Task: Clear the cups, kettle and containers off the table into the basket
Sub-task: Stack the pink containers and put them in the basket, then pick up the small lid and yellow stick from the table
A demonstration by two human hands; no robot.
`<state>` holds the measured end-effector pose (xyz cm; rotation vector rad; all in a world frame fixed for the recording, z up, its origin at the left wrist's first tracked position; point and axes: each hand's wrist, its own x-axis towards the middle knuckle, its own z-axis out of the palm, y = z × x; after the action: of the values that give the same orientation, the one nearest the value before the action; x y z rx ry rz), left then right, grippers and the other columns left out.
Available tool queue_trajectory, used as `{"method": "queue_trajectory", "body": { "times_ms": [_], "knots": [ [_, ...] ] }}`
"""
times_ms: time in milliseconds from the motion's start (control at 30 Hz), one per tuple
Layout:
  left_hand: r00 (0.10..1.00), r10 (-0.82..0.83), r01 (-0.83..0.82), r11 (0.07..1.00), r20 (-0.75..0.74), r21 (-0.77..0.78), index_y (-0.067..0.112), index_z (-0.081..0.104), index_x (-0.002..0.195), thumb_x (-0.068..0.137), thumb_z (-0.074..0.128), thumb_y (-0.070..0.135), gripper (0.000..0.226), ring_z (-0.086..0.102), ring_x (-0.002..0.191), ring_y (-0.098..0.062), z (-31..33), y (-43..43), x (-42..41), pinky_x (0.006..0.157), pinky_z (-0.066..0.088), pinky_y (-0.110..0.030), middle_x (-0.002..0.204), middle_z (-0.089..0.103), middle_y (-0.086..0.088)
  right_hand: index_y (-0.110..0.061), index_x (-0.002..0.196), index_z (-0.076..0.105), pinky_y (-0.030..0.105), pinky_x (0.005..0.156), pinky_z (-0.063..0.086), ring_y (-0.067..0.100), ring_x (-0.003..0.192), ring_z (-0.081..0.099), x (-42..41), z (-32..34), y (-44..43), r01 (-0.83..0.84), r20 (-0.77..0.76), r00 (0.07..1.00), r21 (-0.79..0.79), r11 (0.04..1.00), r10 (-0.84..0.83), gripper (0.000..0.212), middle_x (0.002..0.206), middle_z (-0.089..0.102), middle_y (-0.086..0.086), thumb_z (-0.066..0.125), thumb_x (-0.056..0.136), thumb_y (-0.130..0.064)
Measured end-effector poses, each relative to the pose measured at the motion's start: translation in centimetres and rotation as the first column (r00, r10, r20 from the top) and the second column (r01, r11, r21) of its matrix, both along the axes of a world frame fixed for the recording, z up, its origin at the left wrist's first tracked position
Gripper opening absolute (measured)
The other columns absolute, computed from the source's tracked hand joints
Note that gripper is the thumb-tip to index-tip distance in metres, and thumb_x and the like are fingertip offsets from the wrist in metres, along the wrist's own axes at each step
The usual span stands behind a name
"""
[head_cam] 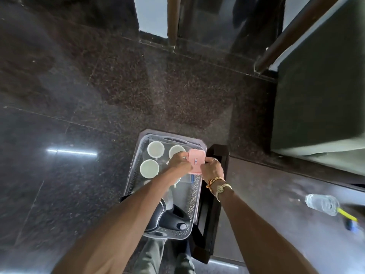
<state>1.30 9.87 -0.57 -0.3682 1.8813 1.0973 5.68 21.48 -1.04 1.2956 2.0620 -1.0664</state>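
Head view: left hand (180,163), right hand (213,169) grip pink rectangular container (195,162), small label, over basket (194,194).

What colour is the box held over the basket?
The box is pink, with a small blue and red label on top; the head view shows it.

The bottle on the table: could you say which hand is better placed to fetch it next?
Probably right: the right hand, sharing the pink container with the left hand, is nearer the table where the bottle lies.
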Motion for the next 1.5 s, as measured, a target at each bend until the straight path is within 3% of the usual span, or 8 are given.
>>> {"method": "queue_trajectory", "body": {
  "times_ms": [433,500,633,767,867,1067,1233,1500],
  "knots": [
    [0.999,0.024,-0.025,0.997,-0.023,-0.074,0.017,0.049,0.138,0.082,0.068,0.007,0.06,0.063,0.104,-0.022,0.2,-0.2,1.1,0.075,0.047,-0.026,0.12,0.066,-0.007,-0.019,0.132,0.057,0.023,0.084,0.041,0.026,0.113,0.062,1.6,0.8,0.6,0.034,-0.039,0.999,-0.036,0.999,-0.036,0.051,0.116,0.07,0.005,0.059,0.082,-0.012],
    [0.998,0.031,-0.036,0.994,-0.05,-0.099,0.018,0.051,0.136,0.083,0.068,0.012,0.056,0.063,0.103,-0.022,1.3,-0.4,1.6,0.082,0.049,-0.028,0.116,0.066,-0.005,-0.018,0.133,0.056,0.024,0.087,0.04,0.025,0.114,0.061,2.8,1.9,0.8,0.035,-0.06,0.998,-0.039,0.999,-0.037,0.049,0.114,0.07,0.004,0.058,0.084,-0.011],
    [0.992,0.062,-0.073,0.992,-0.11,-0.102,0.016,0.06,0.126,0.086,0.065,0.012,0.041,0.063,0.099,-0.021,3.8,-0.5,4.0,0.075,0.049,-0.026,0.113,0.068,-0.005,-0.017,0.135,0.055,0.024,0.093,0.04,0.024,0.118,0.059,6.5,4.0,1.8,0.008,-0.085,0.996,-0.032,0.999,-0.011,0.051,0.108,0.068,0.0,0.057,0.085,-0.01],
    [0.983,0.133,-0.141,0.989,-0.124,-0.053,0.014,0.066,0.12,0.083,0.067,0.011,0.037,0.064,0.084,-0.022,6.6,0.1,7.8,0.067,0.049,-0.027,0.105,0.069,-0.008,-0.019,0.133,0.057,0.03,0.1,0.043,0.026,0.121,0.057,11.3,6.4,2.8,0.007,-0.085,0.996,-0.041,0.999,-0.011,0.048,0.126,0.065,0.004,0.059,0.085,-0.013],
    [0.976,0.161,-0.163,0.987,-0.144,0.0,0.014,0.069,0.109,0.083,0.069,0.01,0.027,0.062,0.081,-0.023,9.1,1.8,11.0,0.071,0.056,-0.033,0.097,0.066,-0.009,-0.023,0.129,0.061,0.033,0.1,0.049,0.027,0.115,0.061,14.9,8.4,3.9,0.021,-0.114,0.993,-0.047,0.999,-0.027,0.048,0.123,0.067,0.004,0.063,0.082,-0.019],
    [0.98,0.088,-0.066,0.99,-0.178,0.126,0.015,0.067,0.109,0.089,0.069,0.014,0.02,0.061,0.07,-0.016,14.5,6.9,17.2,0.073,0.057,-0.031,0.084,0.065,-0.008,-0.021,0.121,0.067,0.037,0.094,0.054,0.029,0.108,0.066,20.8,14.4,7.3,0.032,-0.244,0.969,-0.018,0.999,-0.036,0.04,0.116,0.07,0.004,0.066,0.081,-0.022],
    [0.982,-0.025,0.062,0.979,-0.185,0.196,0.017,0.067,0.108,0.092,0.066,0.015,0.017,0.059,0.068,-0.011,16.6,10.8,20.9,0.067,0.053,-0.026,0.084,0.065,-0.002,-0.02,0.117,0.07,0.036,0.095,0.053,0.029,0.111,0.065,25.5,17.7,10.9,0.194,-0.338,0.924,0.016,0.981,-0.177,0.035,0.119,0.07,0.006,0.068,0.083,-0.024],
    [0.964,-0.215,0.248,0.938,-0.154,0.243,0.016,0.066,0.103,0.095,0.063,0.02,0.009,0.057,0.07,-0.013,16.0,13.4,26.6,0.065,0.05,-0.025,0.087,0.064,-0.003,-0.02,0.118,0.071,0.021,0.088,0.044,0.022,0.116,0.063,36.3,17.1,10.9,0.397,-0.278,0.884,0.019,0.918,-0.376,0.038,0.12,0.071,0.003,0.073,0.082,-0.031]
  ]
}}
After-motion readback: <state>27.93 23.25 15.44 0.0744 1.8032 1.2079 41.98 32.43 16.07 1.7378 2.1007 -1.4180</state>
